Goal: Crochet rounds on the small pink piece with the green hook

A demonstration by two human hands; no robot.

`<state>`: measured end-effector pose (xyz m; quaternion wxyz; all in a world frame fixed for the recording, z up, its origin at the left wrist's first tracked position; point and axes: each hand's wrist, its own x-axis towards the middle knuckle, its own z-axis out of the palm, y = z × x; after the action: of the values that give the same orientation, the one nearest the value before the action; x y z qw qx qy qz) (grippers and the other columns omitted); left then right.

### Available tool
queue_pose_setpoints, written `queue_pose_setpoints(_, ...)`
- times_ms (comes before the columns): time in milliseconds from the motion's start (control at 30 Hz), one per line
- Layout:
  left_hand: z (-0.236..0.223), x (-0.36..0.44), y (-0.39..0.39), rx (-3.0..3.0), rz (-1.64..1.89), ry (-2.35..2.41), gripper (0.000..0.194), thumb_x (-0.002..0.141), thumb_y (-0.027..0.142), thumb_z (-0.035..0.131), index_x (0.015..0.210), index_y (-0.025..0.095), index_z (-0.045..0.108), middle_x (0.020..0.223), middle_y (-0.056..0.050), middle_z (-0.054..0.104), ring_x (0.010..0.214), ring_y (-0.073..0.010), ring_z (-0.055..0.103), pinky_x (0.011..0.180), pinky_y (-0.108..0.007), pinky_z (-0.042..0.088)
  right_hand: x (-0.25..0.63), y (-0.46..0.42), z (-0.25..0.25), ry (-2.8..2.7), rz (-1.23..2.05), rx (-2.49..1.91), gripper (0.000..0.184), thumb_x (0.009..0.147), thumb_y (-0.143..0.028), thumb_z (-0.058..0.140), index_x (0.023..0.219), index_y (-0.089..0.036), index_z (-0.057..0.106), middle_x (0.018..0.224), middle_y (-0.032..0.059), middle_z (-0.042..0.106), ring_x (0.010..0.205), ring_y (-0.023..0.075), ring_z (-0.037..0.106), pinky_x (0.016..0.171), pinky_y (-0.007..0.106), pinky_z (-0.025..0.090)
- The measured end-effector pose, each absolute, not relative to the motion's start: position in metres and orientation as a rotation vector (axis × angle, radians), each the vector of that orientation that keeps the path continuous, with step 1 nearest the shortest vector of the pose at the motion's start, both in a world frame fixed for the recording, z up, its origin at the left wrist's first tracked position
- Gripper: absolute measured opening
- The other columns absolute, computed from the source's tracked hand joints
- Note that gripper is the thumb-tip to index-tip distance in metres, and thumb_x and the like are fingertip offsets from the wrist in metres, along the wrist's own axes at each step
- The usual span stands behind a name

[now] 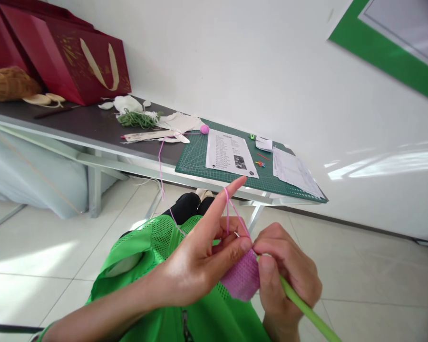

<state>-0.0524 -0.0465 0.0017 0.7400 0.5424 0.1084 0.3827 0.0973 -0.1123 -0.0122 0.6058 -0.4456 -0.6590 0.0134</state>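
My left hand (203, 256) pinches the top edge of a pink crocheted piece (241, 280) between thumb and fingers. Its index finger points up and away, with pink yarn (228, 213) looped over it and running down to the work. A green-handled crochet hook (306, 308) is gripped in my right hand (288, 270), close against the piece's right side. The hook's metal tip shows near my left thumb. From my left hand, a strand of the yarn runs up over the table edge toward a small pink ball (204, 129).
On the long table against the wall, a green cutting mat (196, 156) bears a printed sheet (230, 152), more papers (296, 171) and small coloured markers (260, 164). Farther left are green yarn (139, 119), white yarn (127, 103), red gift bags (74, 61) and brown yarn (12, 84).
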Motion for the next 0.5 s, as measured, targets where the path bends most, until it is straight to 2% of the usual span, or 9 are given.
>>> queue_pose_setpoints(133,0.004,-0.054,-0.052,1.166,0.816,0.201,0.070,0.104,0.027,0.066,0.163,0.049,0.036,0.085,0.001,0.060,0.061,-0.0115,0.040,0.048,-0.019,0.029,0.088,-0.117,-0.011,-1.466,-0.003,-1.027,0.014,0.094,-0.008,0.057,0.088,-0.018,0.064,0.072,-0.0001,0.057,0.066,0.0140,0.053,0.057,0.030,0.040)
queue_pose_setpoints(300,0.007,-0.054,-0.052,1.180,0.784,0.225,0.079,0.102,0.020,0.068,0.167,0.043,0.030,0.085,0.001,0.061,0.062,-0.0127,0.039,0.055,-0.025,0.032,0.084,-0.120,-0.009,-1.362,-0.064,-1.066,0.016,0.099,-0.014,0.055,0.089,-0.020,0.066,0.069,-0.0002,0.055,0.062,0.0150,0.052,0.056,0.031,0.039)
queue_pose_setpoints(500,0.008,-0.052,-0.047,1.182,0.716,0.221,0.085,0.100,0.014,0.068,0.167,0.048,0.027,0.090,0.001,0.065,0.062,-0.0125,0.037,0.060,-0.029,0.033,0.093,-0.123,-0.004,-1.411,-0.058,-1.124,0.018,0.101,-0.014,0.054,0.092,-0.020,0.068,0.072,0.0016,0.062,0.063,0.0164,0.058,0.056,0.032,0.044)
